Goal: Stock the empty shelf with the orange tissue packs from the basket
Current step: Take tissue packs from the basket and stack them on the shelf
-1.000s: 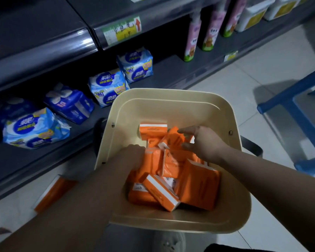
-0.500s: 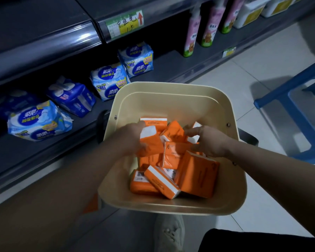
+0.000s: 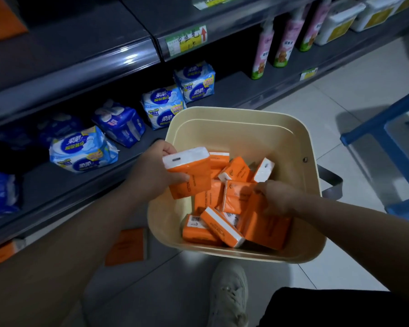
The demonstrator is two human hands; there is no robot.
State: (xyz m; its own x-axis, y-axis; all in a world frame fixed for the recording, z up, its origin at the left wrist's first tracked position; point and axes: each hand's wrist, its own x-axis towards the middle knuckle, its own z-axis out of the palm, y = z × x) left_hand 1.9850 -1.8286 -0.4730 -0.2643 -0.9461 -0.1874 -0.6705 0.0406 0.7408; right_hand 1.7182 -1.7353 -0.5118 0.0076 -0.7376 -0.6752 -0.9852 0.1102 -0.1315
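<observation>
A beige basket point(image 3: 243, 123) holds a loose heap of orange tissue packs point(image 3: 213, 231). Several of them show "COTTON TISSUE" in small print, and one at the near-left of the basket bears a barcode. At the basket's left rim the left hand point(image 3: 151, 175) grips one raised pack point(image 3: 190, 178), thumb across its orange face and fingers over its white end. Inside the basket toward its right wall, the right hand point(image 3: 278, 198) has its fingers curled down among the packs. Whether it holds one cannot be told. Left of and beyond the basket, blue-and-white wrapped packs point(image 3: 162, 106) with white Chinese characters on blue ovals lie on a dark shelf point(image 3: 57, 182). On the shelf edge above the basket a price tag point(image 3: 185, 40) carries handwritten characters and a red upward arrow. Beyond the basket to the right stand pink bottles point(image 3: 263, 51) with a bear picture. Another orange pack point(image 3: 126, 246) lies low down, left of the basket. A white shoe point(image 3: 229, 291) is on the floor below the basket.
</observation>
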